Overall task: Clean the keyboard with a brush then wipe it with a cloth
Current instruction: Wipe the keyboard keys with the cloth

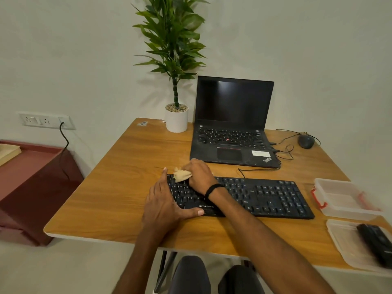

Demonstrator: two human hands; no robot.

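Your Zebronics keyboard [265, 196] lies on the worktop [127, 177] straight ahead of you. Its long axis runs 9 to 3 o'clock, its space-bar edge faces you at 6, and its cable leaves the far edge toward 12. Your right hand [200, 176] has its fingers curled round a bunched beige cloth [181, 174], pressing it on the keys at the keyboard's 10 o'clock corner. Your left hand [163, 200] is spread: straight fingers lie along the keyboard's 9 o'clock end, and the thumb stretches along its near edge. An open ThinkPad laptop [231, 124] stands at 12 o'clock, a potted plant [176, 119] at 11, a mouse [306, 141] at 1. At 3 o'clock sits a clear plastic container [343, 198]; at 4, a clear lid [347, 245] carries a black object [375, 245] too blurred to name.
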